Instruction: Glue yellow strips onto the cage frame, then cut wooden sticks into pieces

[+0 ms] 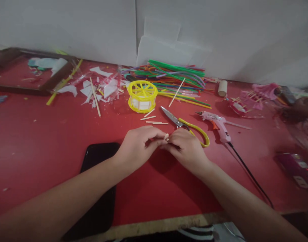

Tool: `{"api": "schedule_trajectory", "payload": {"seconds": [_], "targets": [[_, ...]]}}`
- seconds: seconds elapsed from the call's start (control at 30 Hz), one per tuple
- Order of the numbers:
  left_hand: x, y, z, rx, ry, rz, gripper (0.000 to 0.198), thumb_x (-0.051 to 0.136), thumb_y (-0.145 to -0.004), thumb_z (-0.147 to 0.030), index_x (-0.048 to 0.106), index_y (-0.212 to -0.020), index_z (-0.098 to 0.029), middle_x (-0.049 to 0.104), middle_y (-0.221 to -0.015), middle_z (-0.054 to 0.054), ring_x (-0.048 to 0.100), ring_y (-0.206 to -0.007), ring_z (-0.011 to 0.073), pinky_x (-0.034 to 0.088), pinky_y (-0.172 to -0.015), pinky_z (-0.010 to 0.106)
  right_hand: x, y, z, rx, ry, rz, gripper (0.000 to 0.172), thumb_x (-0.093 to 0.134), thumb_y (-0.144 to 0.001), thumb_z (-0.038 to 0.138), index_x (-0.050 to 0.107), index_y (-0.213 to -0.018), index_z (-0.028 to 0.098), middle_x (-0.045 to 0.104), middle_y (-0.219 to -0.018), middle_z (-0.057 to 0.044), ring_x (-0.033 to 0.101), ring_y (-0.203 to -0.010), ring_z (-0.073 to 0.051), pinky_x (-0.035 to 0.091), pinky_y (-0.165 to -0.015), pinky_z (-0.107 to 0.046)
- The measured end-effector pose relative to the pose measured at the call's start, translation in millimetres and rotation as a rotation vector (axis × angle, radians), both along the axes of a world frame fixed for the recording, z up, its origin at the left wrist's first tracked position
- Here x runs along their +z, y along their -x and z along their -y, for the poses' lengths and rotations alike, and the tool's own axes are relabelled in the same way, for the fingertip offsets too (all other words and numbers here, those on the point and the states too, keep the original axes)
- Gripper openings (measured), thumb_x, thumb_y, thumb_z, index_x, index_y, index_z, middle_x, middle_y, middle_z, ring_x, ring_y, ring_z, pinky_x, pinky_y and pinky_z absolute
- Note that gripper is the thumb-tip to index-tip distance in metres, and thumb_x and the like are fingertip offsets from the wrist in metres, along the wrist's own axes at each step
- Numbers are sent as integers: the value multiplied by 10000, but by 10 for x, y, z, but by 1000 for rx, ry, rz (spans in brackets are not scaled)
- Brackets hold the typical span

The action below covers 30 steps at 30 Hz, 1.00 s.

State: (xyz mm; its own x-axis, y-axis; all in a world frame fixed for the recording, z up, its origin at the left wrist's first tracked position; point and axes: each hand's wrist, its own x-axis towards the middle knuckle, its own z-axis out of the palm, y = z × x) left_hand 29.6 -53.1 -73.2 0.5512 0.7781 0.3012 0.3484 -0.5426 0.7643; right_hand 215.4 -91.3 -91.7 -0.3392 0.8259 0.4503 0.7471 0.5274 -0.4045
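Observation:
Fingertips to fingertips, my left hand point(136, 144) and my right hand point(189, 146) meet low over the table. Both are closed in a pinch around a small pale wooden stick point(166, 136), most of which the fingers cover. Just beyond them lie several short cut sticks point(154, 122). Scissors point(172, 117) with yellow handles rest behind my right hand, blades pointing away to the left. Farther back stands a round yellow wheel-topped model point(142, 95) with white sides. A black phone-like slab point(93, 201) lies partly under my left forearm.
A pink glue gun point(216, 124) lies at right, its black cord running to the front edge. Colourful pipe cleaners point(174, 75) are heaped at the back beside paper scraps point(110, 89). A brown frame point(23, 90) sits far left, a purple power strip point(292, 164) far right.

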Motion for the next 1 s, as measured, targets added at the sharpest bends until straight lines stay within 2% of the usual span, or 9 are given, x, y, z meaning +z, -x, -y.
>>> {"api": "schedule_trajectory", "payload": {"seconds": [0.13, 0.3, 0.43, 0.7, 1.0], "targets": [[-14, -2, 18, -16, -1, -8, 62, 656, -840, -150, 700, -863, -187, 728, -822, -25, 650, -748, 94, 455, -672, 161, -46, 0, -19, 21, -10, 15, 288, 577, -909, 323, 651, -671, 177, 637, -617, -9, 534, -638, -135, 401, -670, -282], [-17, -8, 16, 26, 147, -1, 106, 685, -791, -103, 692, -856, -187, 735, -842, -32, 666, -776, 98, 475, -697, 162, -68, 10, -20, 30, -13, 17, 290, 571, -914, 310, 658, -666, 190, 658, -635, 2, 540, -649, -130, 388, -701, -287], [-10, 2, 3, 25, 217, 3, 60, 706, -788, -151, 710, -813, -206, 738, -813, -45, 666, -759, 101, 475, -690, 172, -51, 35, -4, -1, -28, 39, 314, 557, -921, 300, 640, -638, 192, 654, -632, 8, 541, -655, -128, 376, -704, -290], [-22, 21, -1, 41, 221, 8, 49, 722, -774, -156, 717, -780, -205, 728, -783, -43, 651, -732, 100, 462, -669, 181, -42, 48, 17, -3, -109, 71, 294, 555, -915, 260, 618, -638, 181, 629, -616, 7, 513, -633, -128, 373, -699, -292], [-22, 12, 5, 48, 201, -1, 47, 719, -778, -158, 710, -778, -204, 719, -778, -38, 643, -721, 103, 458, -654, 184, -60, 48, 13, -6, -91, 77, 273, 555, -908, 242, 610, -647, 184, 646, -642, 5, 528, -645, -131, 375, -703, -293]]}}
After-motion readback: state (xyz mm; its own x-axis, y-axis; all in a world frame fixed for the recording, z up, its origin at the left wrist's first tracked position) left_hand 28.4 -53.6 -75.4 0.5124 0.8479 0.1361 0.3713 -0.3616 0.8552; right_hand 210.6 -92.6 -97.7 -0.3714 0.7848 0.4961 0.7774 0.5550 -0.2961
